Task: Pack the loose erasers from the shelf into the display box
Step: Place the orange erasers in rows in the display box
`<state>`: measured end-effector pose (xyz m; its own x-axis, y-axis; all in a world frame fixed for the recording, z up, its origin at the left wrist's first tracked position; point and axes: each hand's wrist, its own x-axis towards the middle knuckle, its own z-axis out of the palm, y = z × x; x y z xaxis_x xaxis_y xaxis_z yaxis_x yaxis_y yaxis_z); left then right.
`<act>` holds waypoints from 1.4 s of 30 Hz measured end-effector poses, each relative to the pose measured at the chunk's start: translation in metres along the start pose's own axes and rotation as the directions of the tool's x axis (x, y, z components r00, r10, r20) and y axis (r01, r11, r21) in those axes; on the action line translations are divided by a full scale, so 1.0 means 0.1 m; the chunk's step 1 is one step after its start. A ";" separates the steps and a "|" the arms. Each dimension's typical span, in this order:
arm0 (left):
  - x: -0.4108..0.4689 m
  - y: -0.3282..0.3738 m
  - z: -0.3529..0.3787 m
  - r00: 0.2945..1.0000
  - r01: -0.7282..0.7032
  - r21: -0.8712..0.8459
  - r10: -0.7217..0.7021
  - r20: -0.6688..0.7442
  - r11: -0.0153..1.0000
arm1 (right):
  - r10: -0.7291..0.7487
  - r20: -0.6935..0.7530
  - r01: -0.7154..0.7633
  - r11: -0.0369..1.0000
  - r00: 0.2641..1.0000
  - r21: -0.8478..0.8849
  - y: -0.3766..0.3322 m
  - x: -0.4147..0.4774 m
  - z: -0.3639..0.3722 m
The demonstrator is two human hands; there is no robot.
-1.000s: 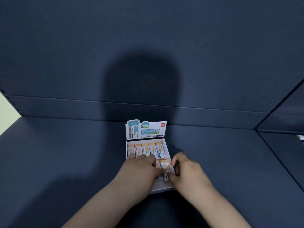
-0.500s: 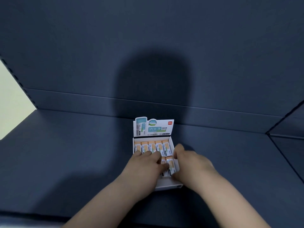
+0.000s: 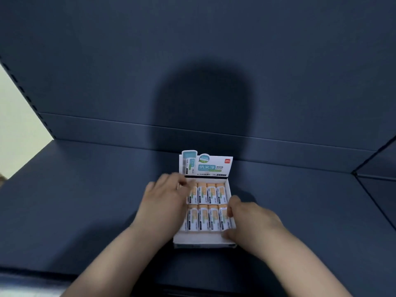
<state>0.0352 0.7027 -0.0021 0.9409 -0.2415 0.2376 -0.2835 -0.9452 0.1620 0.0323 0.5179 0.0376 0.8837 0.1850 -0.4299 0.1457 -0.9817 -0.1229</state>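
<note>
In the head view, our left hand lies flat, fingers straight, over the left side of the box. Our right hand curls at its right wall; we cannot tell what it pinches. The erasers sit in two rows inside. Uneven pressing could pop one up or skid the box along the shelf.

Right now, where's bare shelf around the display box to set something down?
Free: the shelf left of the left hand out to its open end, and right of the right hand to the corner seam. A thin strip lies behind the header card. Crowded: the display box, two rows of erasers with both hands at it.
</note>
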 end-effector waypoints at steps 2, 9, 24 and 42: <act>-0.01 -0.04 -0.06 0.974 0.209 -0.004 -0.208 0.090 0.978 | 0.020 -0.009 -0.020 1.000 1.000 0.012 0.00 0.01 -0.04; -0.05 -0.06 0.06 0.940 0.311 -0.251 -0.258 0.221 0.917 | 0.097 -0.121 -0.083 0.989 0.988 0.119 0.01 0.17 -0.01; -0.05 -0.05 -0.13 0.994 0.112 0.026 -0.112 0.013 0.993 | 0.078 -0.269 -0.017 0.975 0.960 0.221 0.15 0.00 0.02; 0.27 2.00 0.02 0.966 -0.225 0.061 0.230 -0.120 0.973 | -0.013 -0.524 0.084 0.990 0.852 0.112 1.79 -0.69 0.00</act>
<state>0.0043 0.5071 0.0351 0.8208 -0.4245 0.3821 -0.4758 -0.8783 0.0462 -0.0026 0.3294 0.0448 0.9837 0.1462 0.1043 0.1688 -0.9513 -0.2581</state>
